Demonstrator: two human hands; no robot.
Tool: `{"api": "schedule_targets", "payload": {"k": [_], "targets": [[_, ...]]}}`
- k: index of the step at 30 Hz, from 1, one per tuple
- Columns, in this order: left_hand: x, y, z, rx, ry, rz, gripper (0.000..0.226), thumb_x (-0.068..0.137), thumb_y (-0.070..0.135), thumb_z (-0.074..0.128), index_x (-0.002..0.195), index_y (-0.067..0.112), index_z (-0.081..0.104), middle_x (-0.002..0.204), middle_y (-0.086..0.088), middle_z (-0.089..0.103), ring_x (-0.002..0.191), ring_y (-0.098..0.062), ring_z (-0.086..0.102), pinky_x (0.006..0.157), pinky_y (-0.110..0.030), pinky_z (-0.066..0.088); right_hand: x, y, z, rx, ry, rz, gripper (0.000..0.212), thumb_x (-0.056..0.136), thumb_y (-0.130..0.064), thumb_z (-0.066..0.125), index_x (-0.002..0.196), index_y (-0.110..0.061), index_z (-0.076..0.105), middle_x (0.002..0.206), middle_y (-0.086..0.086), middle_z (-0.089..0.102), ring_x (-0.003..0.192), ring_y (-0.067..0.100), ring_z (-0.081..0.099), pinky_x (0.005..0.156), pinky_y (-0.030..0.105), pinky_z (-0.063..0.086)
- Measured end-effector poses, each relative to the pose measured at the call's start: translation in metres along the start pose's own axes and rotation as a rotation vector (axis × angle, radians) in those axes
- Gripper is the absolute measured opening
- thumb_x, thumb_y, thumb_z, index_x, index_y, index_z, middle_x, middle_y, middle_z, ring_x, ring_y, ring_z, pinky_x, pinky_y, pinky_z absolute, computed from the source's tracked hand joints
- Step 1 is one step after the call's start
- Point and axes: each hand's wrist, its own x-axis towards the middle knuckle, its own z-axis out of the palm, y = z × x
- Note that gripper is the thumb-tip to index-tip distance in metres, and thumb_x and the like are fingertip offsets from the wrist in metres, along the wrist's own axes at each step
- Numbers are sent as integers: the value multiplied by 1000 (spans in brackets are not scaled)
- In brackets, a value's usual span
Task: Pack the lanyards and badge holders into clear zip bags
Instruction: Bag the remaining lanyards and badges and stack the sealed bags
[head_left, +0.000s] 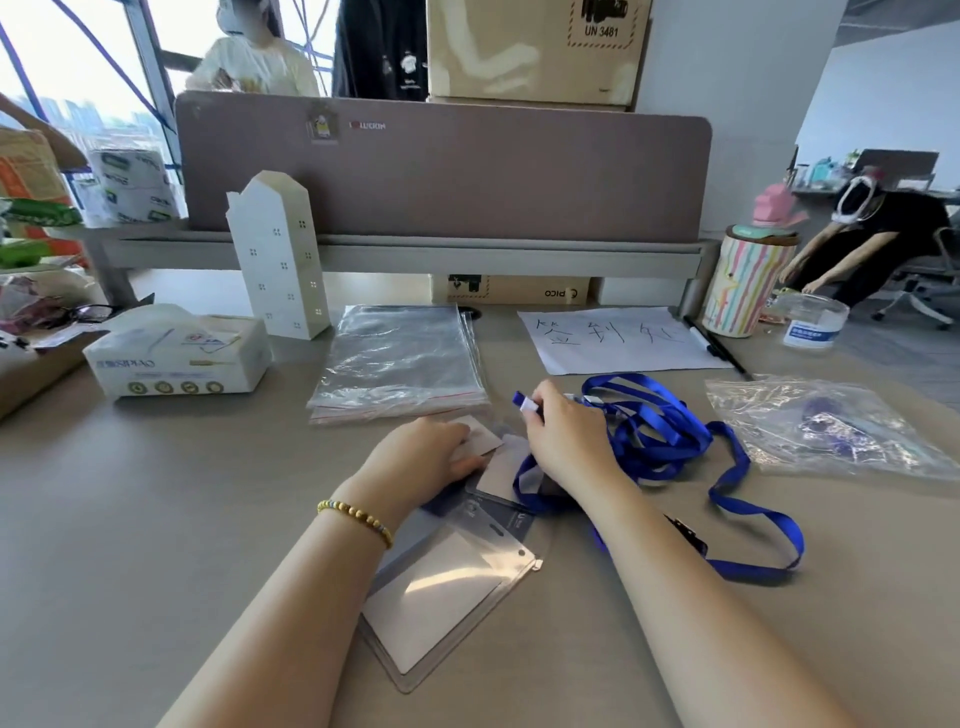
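Note:
A tangle of blue lanyards (660, 436) lies on the desk right of centre. My right hand (563, 434) pinches one lanyard's clip end, lifted a little off the desk. My left hand (421, 457) presses on a badge holder (480, 441) that tops a small pile. The largest clear badge holder (447, 597) lies nearest me between my forearms. A stack of empty clear zip bags (400, 358) rests behind my hands. Another zip bag (826, 426) at the right holds blue lanyards.
A tissue pack (176, 353) and a white paper house (280, 254) stand at the left. A handwritten sheet (618, 338), a black marker (717, 348), a striped cup (748, 280) and a small jar (815, 322) sit at the back right. A desk divider (441, 171) closes the far edge.

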Motion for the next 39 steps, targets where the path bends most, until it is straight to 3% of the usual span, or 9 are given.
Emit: {"api": "schedule_targets", "payload": {"k": [3, 6, 10, 17, 22, 24, 29, 35, 39], "targets": [[-3, -2, 4, -207, 85, -62, 46, 91, 46, 47, 123, 15, 55, 123, -9, 59, 112, -27, 55, 91, -34, 44, 2, 3, -2, 305, -55, 108, 18, 99, -25, 37, 105, -12, 47, 90, 8, 68, 83, 25, 64, 73, 38, 50], [-5, -11, 9, -283, 121, -129, 52, 87, 54, 48, 129, 24, 51, 134, -6, 51, 122, -27, 46, 102, -38, 39, 5, -1, 1, 443, -130, 181, 21, 99, -30, 33, 105, -12, 44, 103, 16, 66, 94, 30, 64, 86, 47, 52], [-6, -13, 9, -271, -1, -134, 60, 87, 56, 48, 129, 13, 50, 137, -9, 46, 127, -25, 40, 106, -34, 32, 10, -8, -1, 502, -278, 255, 28, 98, -29, 32, 114, -8, 42, 116, 17, 61, 95, 25, 59, 94, 44, 44], [-11, -6, 8, -371, 67, -161, 56, 89, 50, 50, 132, 14, 47, 138, -9, 45, 126, -27, 41, 105, -36, 33, 15, -13, -4, 624, -330, 349, 36, 98, -28, 31, 125, -6, 43, 125, 14, 58, 116, 28, 53, 102, 40, 40], [-10, -4, 11, -413, 110, -180, 61, 86, 51, 53, 137, 20, 42, 140, -8, 40, 128, -28, 40, 105, -36, 35, 20, -8, -8, 794, -344, 417, 33, 100, -21, 33, 126, -2, 41, 100, 12, 62, 82, 19, 52, 64, 26, 38], [-10, -5, 11, -428, 121, -175, 62, 85, 51, 54, 138, 20, 41, 139, -7, 41, 126, -27, 41, 105, -35, 35, 20, -3, -7, 932, -314, 462, 30, 100, -20, 37, 124, -3, 41, 88, 8, 60, 73, 18, 53, 65, 27, 39], [-7, 2, 8, -445, 135, -224, 84, 80, 61, 54, 147, 23, 18, 148, -7, 36, 135, -29, 34, 113, -46, 27, 15, -1, -4, 838, -277, 283, 24, 98, -36, 38, 107, -19, 52, 105, 2, 61, 92, 21, 55, 82, 32, 42], [-8, -6, -3, -740, 410, -355, 42, 89, 38, 55, 126, 21, 44, 106, -3, 60, 85, -22, 63, 77, -40, 55, 8, -7, -20, 757, -101, 127, 26, 100, -31, 37, 115, -13, 48, 118, 7, 57, 109, 20, 54, 85, 32, 40], [-9, -6, -11, -909, 505, -375, 28, 96, 17, 45, 124, 15, 42, 77, 7, 51, 60, -8, 54, 57, -29, 45, 6, -9, -30, 908, -33, 56, 15, 100, -16, 38, 107, -8, 49, 76, -1, 59, 64, 9, 53, 69, 21, 46]]}}
